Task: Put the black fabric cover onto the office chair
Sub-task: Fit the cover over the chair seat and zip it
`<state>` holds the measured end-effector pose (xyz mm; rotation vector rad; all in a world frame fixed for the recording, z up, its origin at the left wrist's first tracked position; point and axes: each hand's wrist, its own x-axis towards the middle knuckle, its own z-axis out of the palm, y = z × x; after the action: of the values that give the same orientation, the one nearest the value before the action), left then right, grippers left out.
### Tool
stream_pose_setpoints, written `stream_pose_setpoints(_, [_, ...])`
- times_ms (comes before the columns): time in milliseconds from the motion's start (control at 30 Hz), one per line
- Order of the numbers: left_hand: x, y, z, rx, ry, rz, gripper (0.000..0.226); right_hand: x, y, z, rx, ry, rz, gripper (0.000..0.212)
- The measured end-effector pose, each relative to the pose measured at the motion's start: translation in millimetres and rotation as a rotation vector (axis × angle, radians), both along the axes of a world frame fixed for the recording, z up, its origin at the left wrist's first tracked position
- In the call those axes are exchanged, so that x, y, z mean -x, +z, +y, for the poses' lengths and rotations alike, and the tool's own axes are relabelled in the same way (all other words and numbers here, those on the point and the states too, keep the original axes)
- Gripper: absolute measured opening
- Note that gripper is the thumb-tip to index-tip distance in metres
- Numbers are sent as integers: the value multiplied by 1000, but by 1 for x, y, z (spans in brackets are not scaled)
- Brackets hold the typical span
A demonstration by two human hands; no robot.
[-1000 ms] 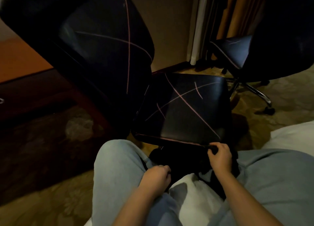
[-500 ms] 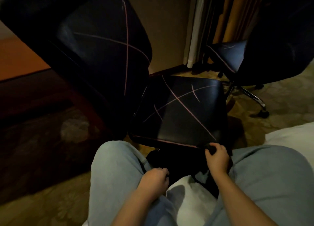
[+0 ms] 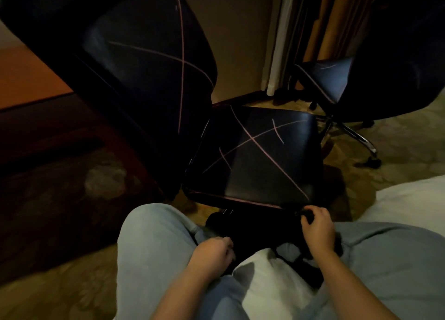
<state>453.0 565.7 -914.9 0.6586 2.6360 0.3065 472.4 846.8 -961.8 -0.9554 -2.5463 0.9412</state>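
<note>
We held the black fabric cover [image 3: 260,228] bunched below the office chair seat [image 3: 255,156], unfitted: right hand [image 3: 317,228] gripped it, left hand [image 3: 212,252] curled beside it, hold unclear. Next, we judged, stretch its hem over the front edge.

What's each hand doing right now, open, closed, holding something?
Left hand: fingers curled at the edge of the black fabric cover; too dark to tell any grip.
Right hand: grips the cover by the office chair seat.
</note>
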Motion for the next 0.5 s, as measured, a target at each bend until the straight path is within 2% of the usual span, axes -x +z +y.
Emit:
stream_pose_setpoints(133, [2, -2, -4, 0, 22, -14, 33, 4, -1, 14, 128, -265, 45, 35])
stream_pose_setpoints(200, [3, -2, -6, -4, 25, -21, 33, 10, 1, 10, 164, -308, 34, 37])
stream_pose_setpoints(300, [3, -1, -8, -2, 29, -19, 33, 18, 7, -6, 121, -213, -4, 33])
stream_pose_setpoints(400, [1, -1, -10, -2, 33, -24, 32, 25, 12, -24, 50, -8, -34, 31])
stream_pose_setpoints(500, [1, -2, -13, -1, 42, -26, 33, 26, 9, -31, 12, 189, -79, 37])
